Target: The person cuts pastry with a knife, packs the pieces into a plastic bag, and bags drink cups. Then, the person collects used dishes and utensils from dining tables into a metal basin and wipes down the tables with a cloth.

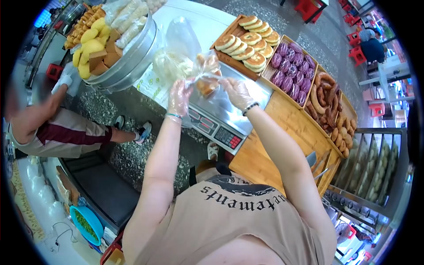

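A clear plastic bag (207, 83) with golden-brown food pieces in it hangs between my two gloved hands, above the metal pan of a digital scale (259, 89). My left hand (179, 98) is closed on the gathered plastic at the bag's left side. On the other side, my right hand (239, 94) pinches the plastic, its fingers bent inward. Both hands wear thin transparent gloves. Just left of the held bag stands another clear bag (170, 66) with pale contents. The exact kind of food in the held bag is hard to make out.
Round flat breads (251, 39) fill a wooden tray behind the scale. Beside it are wrapped purple buns (291, 66) and a tray of sausages (326, 97). A large steamer (145, 46) holds yellow buns (92, 44). A co-worker (66, 132) stands at the left.
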`<state>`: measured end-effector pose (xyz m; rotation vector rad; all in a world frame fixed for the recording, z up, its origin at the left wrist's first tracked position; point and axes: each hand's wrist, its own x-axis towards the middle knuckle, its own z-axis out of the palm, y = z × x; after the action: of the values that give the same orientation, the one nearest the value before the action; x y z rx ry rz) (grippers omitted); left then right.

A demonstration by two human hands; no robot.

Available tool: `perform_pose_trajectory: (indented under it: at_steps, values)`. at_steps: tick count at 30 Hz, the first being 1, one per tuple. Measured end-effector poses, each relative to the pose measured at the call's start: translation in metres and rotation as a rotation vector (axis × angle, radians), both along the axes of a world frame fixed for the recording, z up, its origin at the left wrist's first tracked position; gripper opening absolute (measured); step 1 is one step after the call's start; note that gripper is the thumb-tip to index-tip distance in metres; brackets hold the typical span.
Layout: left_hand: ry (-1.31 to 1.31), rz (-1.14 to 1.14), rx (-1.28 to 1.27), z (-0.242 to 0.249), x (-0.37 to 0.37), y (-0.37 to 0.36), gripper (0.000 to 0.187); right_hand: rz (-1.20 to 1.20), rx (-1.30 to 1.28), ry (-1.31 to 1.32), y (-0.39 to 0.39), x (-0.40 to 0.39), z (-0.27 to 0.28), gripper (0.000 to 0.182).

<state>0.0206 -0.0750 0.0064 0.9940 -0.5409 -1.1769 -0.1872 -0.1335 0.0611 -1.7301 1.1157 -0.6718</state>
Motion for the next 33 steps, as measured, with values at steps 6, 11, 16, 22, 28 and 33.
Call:
perform_pose_trajectory:
  at_steps: [6, 11, 16, 22, 28, 33]
  values:
    - [0.217, 0.063, 0.098, 0.003, -0.016, -0.023, 0.02, -0.103, -0.16, -0.024, -0.01, 0.023, 0.013, 0.039]
    - [0.111, 0.046, 0.082, 0.008, -0.032, -0.023, 0.025, -0.141, -0.118, 0.008, 0.005, 0.015, 0.019, 0.032]
    - [-0.782, 0.031, -0.033, 0.013, -0.066, 0.019, 0.024, 0.008, -0.534, 0.09, 0.041, 0.015, -0.02, 0.024]
    - [-0.689, -0.112, 0.033, 0.023, -0.082, 0.059, 0.021, -0.196, -0.23, -0.083, 0.078, 0.013, -0.057, 0.048]
    - [-1.001, -0.062, -0.081, 0.029, -0.092, 0.07, 0.02, -0.063, -0.022, -0.404, 0.055, 0.023, -0.139, 0.014]
    - [-1.034, -0.239, -0.229, 0.062, -0.01, 0.124, 0.043, -0.371, -0.244, 0.226, 0.033, 0.051, -0.044, 0.026]
